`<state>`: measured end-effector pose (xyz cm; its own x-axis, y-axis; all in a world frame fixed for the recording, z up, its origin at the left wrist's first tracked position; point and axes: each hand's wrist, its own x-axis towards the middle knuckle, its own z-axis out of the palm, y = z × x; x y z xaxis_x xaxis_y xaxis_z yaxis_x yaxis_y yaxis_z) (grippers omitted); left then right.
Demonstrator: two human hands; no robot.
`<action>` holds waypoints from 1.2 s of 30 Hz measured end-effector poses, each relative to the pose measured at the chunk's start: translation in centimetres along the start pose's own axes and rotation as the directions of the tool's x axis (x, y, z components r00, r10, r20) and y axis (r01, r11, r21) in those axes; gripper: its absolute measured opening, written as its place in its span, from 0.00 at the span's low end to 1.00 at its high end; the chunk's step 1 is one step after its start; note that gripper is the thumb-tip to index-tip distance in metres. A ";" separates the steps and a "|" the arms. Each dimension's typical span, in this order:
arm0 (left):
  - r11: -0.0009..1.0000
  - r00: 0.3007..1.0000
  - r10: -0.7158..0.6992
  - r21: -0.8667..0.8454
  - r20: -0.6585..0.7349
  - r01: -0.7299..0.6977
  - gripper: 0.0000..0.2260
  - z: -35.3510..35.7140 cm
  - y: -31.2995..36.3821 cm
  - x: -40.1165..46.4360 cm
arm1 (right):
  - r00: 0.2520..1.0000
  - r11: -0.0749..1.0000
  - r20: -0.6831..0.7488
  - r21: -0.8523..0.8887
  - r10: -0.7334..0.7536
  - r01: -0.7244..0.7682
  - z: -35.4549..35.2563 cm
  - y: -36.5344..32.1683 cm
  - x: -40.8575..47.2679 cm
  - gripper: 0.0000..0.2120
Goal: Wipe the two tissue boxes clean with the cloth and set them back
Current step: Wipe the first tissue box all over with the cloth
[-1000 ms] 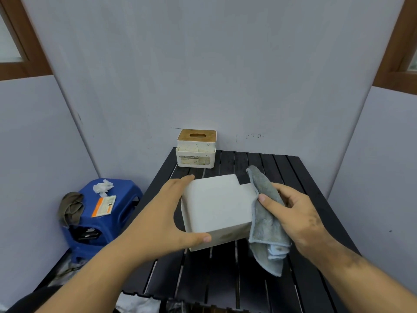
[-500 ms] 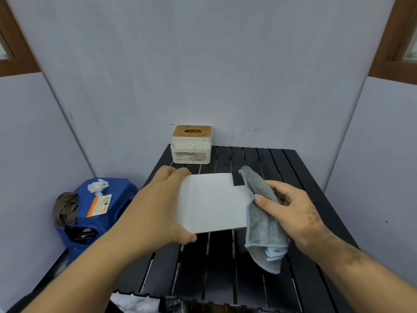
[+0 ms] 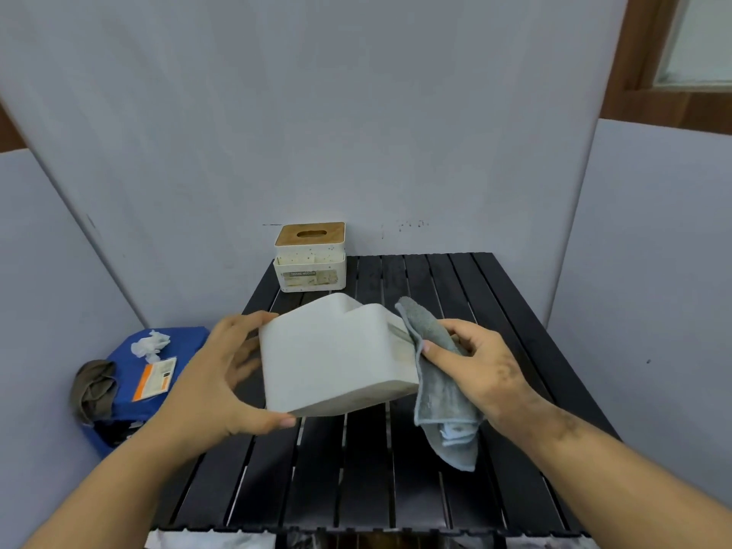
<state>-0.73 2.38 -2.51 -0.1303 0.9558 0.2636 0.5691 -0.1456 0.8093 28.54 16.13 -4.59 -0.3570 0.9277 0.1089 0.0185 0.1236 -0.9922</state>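
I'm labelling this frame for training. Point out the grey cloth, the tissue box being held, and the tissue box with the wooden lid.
grey cloth (image 3: 439, 394): head view, its hanging middle.
held white tissue box (image 3: 332, 358): head view, broad upturned face.
wooden-lid tissue box (image 3: 310, 267): head view, front wall.

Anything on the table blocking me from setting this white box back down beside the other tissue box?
Nothing visible. The slats of the table right of the wooden-lidded box are bare. The white box is held above the table.
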 end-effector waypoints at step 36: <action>0.854 0.981 0.179 0.484 0.073 -0.192 0.48 -0.5 0.6 -3.1 | 0.917 0.852 0.282 -0.367 -0.281 0.374 0.1 -2.4 -1.3 0.15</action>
<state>-0.36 -0.76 -2.60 0.0333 0.9303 0.3653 0.9040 -0.1839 0.3859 28.90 14.59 -2.40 -0.5963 0.7167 0.3617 0.2245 0.5814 -0.7820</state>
